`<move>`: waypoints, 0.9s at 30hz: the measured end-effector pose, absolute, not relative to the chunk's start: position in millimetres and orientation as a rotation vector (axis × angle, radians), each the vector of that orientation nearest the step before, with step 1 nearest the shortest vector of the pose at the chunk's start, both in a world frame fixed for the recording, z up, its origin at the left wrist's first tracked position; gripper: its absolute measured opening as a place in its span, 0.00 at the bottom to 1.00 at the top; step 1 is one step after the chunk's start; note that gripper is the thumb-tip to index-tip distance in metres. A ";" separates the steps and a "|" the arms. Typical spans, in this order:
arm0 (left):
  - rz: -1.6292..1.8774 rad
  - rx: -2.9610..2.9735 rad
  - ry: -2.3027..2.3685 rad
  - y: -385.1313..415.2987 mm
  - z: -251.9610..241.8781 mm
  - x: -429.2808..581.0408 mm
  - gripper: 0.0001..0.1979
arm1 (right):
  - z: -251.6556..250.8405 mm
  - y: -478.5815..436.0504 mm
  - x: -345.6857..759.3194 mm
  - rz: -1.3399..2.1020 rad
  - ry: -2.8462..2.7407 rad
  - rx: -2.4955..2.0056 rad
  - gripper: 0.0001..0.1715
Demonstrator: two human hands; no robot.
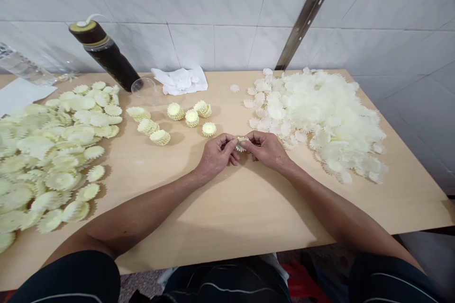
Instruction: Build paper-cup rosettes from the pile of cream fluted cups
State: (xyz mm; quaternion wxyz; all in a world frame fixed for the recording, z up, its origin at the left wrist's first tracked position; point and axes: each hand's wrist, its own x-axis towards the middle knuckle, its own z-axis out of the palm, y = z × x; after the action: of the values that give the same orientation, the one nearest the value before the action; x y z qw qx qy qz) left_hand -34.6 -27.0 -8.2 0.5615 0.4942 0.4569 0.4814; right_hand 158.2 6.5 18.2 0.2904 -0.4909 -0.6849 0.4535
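Note:
Between my two hands, above the middle of the table, is a small pale yellow disc with a toothed edge (pixel 241 145). My left hand (pixel 217 152) pinches it from the left with thumb and fingers. From the other side my right hand (pixel 265 149) has its thumb and fingers closed on it as well. My fingertips cover part of the disc. Just beyond my left hand stands a short stack of toothed discs (pixel 209 129). More such stacks (pixel 159 137) sit or lie farther left. A heap of thin, translucent toothed discs (pixel 323 109) spreads beside my right hand.
A large pile of thicker yellow toothed pieces (pixel 60 151) covers the table's left side. Behind it are a dark bottle (pixel 110 57), a clear plastic bottle (pixel 26 66), a clear cup (pixel 147 90) and crumpled white tissue (pixel 181 80). A tiled wall (pixel 234 42) borders the table's back.

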 end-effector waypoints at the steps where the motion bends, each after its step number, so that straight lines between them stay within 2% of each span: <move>1: 1.129 1.166 1.083 -27.2 -7.8 -34.8 0.23 | 17.9 6.3 157.6 1.214 -1.825 -1.305 0.32; 13: 1.121 1.170 1.092 -24.8 -12.2 -36.2 0.24 | 0.5 4.6 156.6 1.142 -1.866 -1.254 0.22; 27: 1.084 1.146 1.121 -27.0 -4.0 -38.2 0.26 | -7.7 5.1 155.7 1.162 -1.782 -1.238 0.24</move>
State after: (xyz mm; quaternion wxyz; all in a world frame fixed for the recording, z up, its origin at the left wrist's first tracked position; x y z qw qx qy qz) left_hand -38.2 -27.0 -4.0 0.5673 0.4875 0.4770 0.4614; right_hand 155.7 5.1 -7.7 0.3337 -0.4740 -0.6824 0.4452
